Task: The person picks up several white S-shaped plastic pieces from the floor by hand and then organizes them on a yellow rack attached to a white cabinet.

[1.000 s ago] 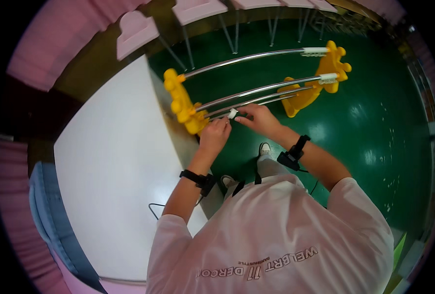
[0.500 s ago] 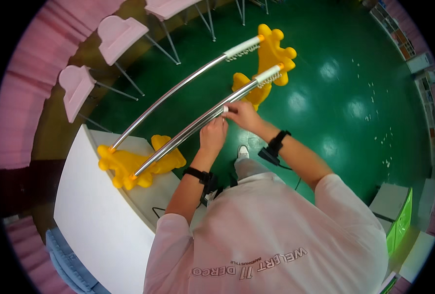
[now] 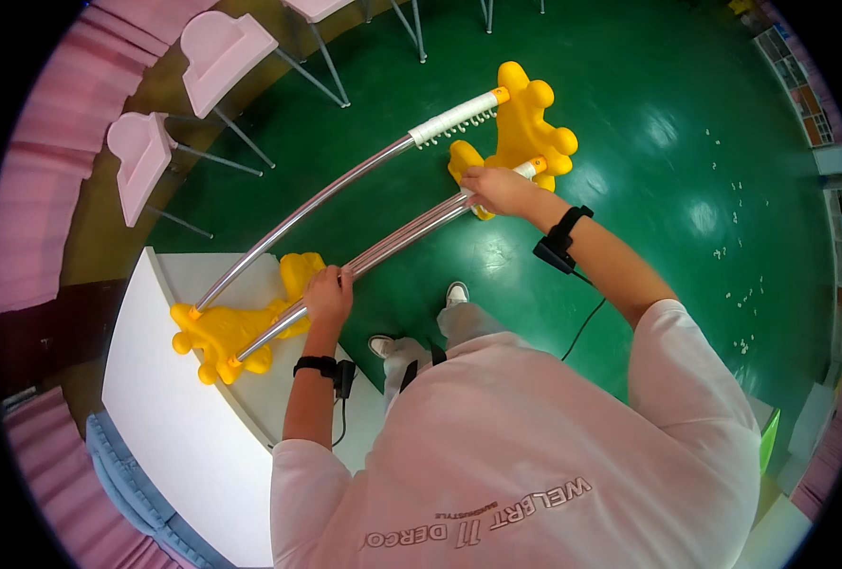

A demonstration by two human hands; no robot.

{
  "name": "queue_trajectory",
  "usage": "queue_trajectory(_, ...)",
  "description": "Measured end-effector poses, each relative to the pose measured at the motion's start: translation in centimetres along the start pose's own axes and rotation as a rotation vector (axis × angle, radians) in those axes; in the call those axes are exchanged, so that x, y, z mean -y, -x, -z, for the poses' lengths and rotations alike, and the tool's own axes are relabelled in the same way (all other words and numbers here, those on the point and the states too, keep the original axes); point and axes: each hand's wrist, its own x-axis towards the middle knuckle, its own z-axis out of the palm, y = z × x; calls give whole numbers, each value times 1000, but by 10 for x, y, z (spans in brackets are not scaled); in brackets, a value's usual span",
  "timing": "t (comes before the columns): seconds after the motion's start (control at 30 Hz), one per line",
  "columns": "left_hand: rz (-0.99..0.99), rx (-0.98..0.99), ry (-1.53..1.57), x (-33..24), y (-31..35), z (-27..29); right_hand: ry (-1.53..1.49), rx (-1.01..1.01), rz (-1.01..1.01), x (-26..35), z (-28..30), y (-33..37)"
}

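Two shiny metal rails run between lobed yellow plastic end pieces, a left one (image 3: 227, 332) on a white table and a right one (image 3: 525, 128) over the green floor. The far rail (image 3: 317, 201) carries white rings (image 3: 454, 119) by its right end. Closed around the near rail (image 3: 407, 237), my left hand (image 3: 329, 296) is towards its left end. My right hand (image 3: 499, 192) grips it near the right end piece, hiding most of the white rings there. Between my hands the near rail looks doubled, as if a slimmer tube lies alongside; where that tube ends is hidden.
A white table (image 3: 170, 417) with a raised edge stands to my left, beside a blue padded item (image 3: 132, 484). Pink high chairs (image 3: 222, 62) line the far left near pink curtains (image 3: 51, 209). Small white bits (image 3: 739, 299) lie scattered on the floor at right; shelves (image 3: 796, 85) stand beyond.
My hands, close together at mid-rail before, have moved apart. The left went down the rail towards the left end piece; the right went up towards the right one. The view has shifted slightly.
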Motion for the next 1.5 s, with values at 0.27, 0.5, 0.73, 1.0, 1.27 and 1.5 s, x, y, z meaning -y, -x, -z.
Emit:
queue_trajectory(0.27,88,38,-19,8,0,-16,153,64,42,-7,-12,8)
queue_trajectory(0.5,92,9,2,9,-1,-15,-11,50,45,-12,-4,12)
queue_trajectory(0.73,38,-60,22,11,1,-17,94,-73,148,-17,-16,13)
queue_trajectory(1.0,76,-44,36,8,-1,-13,72,-140,226,-16,-10,9)
queue_trajectory(1.27,87,-36,-26,10,-4,-16,73,-44,118,-14,-14,11)
queue_trajectory(1.5,154,61,-5,6,-13,-5,438,-54,153,-11,-41,26)
